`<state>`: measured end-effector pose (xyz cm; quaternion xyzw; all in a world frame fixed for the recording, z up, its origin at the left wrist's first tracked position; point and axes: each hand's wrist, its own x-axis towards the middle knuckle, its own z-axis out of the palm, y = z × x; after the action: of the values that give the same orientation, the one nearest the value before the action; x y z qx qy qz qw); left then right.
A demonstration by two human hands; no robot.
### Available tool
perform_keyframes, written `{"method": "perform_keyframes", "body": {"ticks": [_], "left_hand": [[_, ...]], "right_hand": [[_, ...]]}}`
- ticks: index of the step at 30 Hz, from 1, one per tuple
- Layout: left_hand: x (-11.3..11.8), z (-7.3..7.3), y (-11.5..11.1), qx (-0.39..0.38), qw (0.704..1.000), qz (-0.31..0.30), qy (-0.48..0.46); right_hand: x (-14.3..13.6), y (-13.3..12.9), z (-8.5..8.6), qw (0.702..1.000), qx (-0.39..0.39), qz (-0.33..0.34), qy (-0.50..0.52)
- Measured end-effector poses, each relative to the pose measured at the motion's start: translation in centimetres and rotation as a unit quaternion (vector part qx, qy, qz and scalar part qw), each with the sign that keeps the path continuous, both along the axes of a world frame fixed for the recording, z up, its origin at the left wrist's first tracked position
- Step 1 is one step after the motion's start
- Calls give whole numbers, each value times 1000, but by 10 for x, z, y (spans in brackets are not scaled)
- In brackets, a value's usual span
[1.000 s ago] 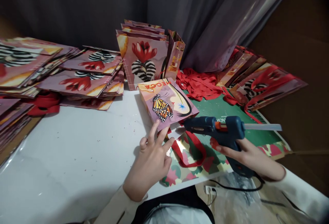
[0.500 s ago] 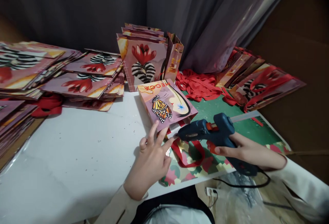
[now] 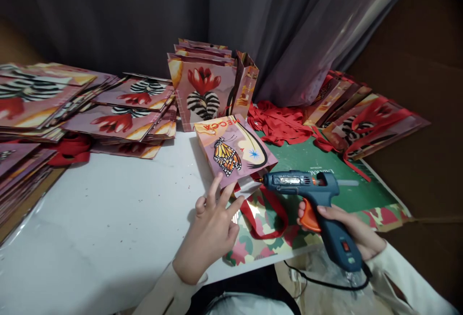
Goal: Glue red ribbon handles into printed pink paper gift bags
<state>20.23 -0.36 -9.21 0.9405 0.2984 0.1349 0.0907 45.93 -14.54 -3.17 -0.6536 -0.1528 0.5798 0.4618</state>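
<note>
A paper bag [image 3: 249, 146] printed with a butterfly lies on its side on the table, its mouth toward me. A red ribbon loop [image 3: 271, 233] hangs out of the mouth onto a patterned sheet. My left hand [image 3: 213, 225] has its fingers spread, fingertips resting at the bag's near edge and on the white inner flap [image 3: 247, 187]. My right hand [image 3: 349, 228] is wrapped round the handle of a dark blue glue gun [image 3: 302, 182] with an orange trigger. The gun's nozzle points left, right at the bag's open mouth.
Stacks of flat printed bags [image 3: 112, 122] lie at the left. Several bags [image 3: 204, 93] stand behind, with a heap of red ribbons [image 3: 280, 122] beside them. More bags with ribbons [image 3: 369, 122] lean at the right. The gun's black cord [image 3: 336, 286] hangs below the table edge.
The glue gun has turned, its side now facing up, and its nozzle has shifted slightly right and up to the bag's mouth. My right hand has moved lower. My left hand has barely moved.
</note>
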Motion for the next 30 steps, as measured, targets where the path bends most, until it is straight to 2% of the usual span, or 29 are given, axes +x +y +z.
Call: {"method": "perform_keyframes", "body": {"ticks": [2, 4, 8, 10, 13, 16, 19, 21, 23, 26, 30], "left_hand": [[0, -1, 0, 8, 1000, 0, -3], [0, -3, 0, 13, 1000, 0, -5], [0, -3, 0, 18, 1000, 3, -5], [0, -3, 0, 22, 1000, 4, -8], [0, -3, -1, 27, 1000, 3, -9], [1, -2, -1, 27, 1000, 6, -8], [1, -3, -2, 29, 999, 9, -9], [1, -4, -3, 35, 999, 8, -10], [0, -5, -3, 40, 999, 8, -11], [-1, -7, -3, 43, 999, 4, -17], [0, -9, -2, 50, 999, 2, -20]], "right_hand": [[-3, 0, -6, 999, 10, -2, 37], [-8, 3, -8, 999, -4, -12, 30], [-17, 10, -2, 996, -47, -10, -75], [-18, 13, 7, 985, -99, 7, -145], [-19, 20, 24, 949, -154, 82, -261], [-18, 34, 40, 902, -111, 195, -370], [-16, 51, 52, 854, -89, 293, -421], [-14, 58, 58, 830, -85, 329, -443], [-11, 61, 64, 818, -72, 332, -464], [-5, 54, 73, 836, -54, 298, -458], [7, 24, 70, 897, -87, 186, -392]]}}
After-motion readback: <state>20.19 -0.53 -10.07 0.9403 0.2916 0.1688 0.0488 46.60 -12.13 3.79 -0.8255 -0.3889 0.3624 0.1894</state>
